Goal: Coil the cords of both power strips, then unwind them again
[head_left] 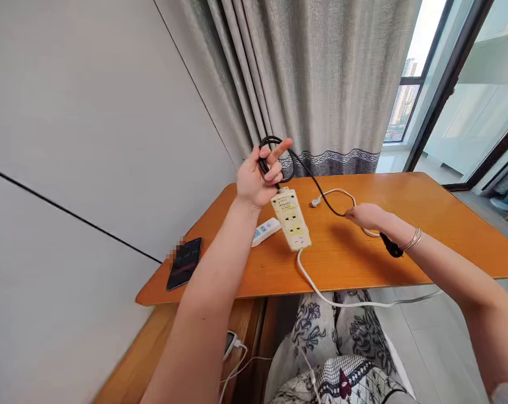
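Observation:
My left hand (260,177) is raised over the wooden table (405,247), gripping a loop of black cable (316,182) with the index finger stretched out. A yellowish power strip (291,220) lies on the table just below that hand, its white cord running off the front edge. My right hand (365,216) holds the same black cable further along, low over the table; the cable's black plug (391,247) sticks out by my wrist. A white cable (340,192) loops on the table behind my right hand.
A small white power strip (265,231) lies left of the yellowish one. A dark phone (185,262) rests near the table's left edge. A grey curtain (321,78) hangs behind the table, a wall is at the left, a window at the right. My patterned lap is below.

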Tool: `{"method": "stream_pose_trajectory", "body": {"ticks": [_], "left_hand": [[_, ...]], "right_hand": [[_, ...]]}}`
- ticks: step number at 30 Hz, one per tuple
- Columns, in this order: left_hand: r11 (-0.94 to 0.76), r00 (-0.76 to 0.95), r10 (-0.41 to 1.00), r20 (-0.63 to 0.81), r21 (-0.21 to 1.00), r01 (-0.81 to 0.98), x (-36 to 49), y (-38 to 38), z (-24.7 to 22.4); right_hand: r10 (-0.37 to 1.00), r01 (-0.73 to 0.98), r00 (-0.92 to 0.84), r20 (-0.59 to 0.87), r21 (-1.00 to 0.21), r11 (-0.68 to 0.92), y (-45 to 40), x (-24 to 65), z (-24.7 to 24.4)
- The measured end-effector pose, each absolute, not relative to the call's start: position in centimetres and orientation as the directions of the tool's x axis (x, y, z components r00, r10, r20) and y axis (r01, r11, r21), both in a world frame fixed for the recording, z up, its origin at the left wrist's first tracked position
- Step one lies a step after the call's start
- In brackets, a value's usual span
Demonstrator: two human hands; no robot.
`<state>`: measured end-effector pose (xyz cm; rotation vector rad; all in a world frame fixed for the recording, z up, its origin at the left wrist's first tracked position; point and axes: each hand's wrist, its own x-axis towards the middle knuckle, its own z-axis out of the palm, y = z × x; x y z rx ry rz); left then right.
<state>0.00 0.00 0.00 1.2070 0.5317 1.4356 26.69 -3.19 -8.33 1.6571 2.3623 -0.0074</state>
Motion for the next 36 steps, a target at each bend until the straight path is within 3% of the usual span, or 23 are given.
{"method": "stream_pose_trajectory", "body": {"ticks": [4,8,13,16,20,26,32,36], "left_hand": [[-0.316,0.157,0.908,0.389,0.880,-0.355,1.9,0.5,-1.5],[-0.314,0.305,0.881,0.362,0.929,-0.197,3.4,0.4,-3.4],[-0.180,0.549,0.808,0.216,0.976,-0.120,4.4,-0.3,-4.8],[-0.020,0.676,0.730,0.098,0.992,-0.121,4.4,-1.0,-4.8],[0.164,0.787,0.616,0.033,0.972,-0.168,4.3,-2.2,-4.4],[0.378,0.799,0.601,-0.003,0.882,-0.282,4.7,-3.0,-3.8],[0.451,0.763,0.645,-0.036,0.824,-0.343,4.2,-2.7,-3.3],[0.460,0.729,0.682,-0.062,0.811,-0.362,4.2,-2.6,-3.0]], "right_hand": [[0.865,0.842,-0.466,-0.187,0.207,0.499,-6.6,23.7,-8.2],[0.744,0.715,-0.656,-0.126,0.211,0.666,-8.9,22.1,-6.2],[0.542,0.546,-0.832,0.117,0.007,0.837,-8.4,22.7,-2.3],[0.526,0.505,-0.759,0.384,-0.162,0.848,-6.1,24.0,-0.8],[0.613,0.531,-0.478,0.629,-0.348,0.772,-2.8,25.3,-1.2],[0.705,0.357,-0.328,0.628,-0.609,0.708,-1.5,24.9,-4.9],[0.770,0.311,-0.152,0.619,-0.710,0.632,-2.1,23.4,-8.0],[0.875,-0.115,-0.297,0.382,-0.924,0.364,-2.7,22.3,-8.9]]}}
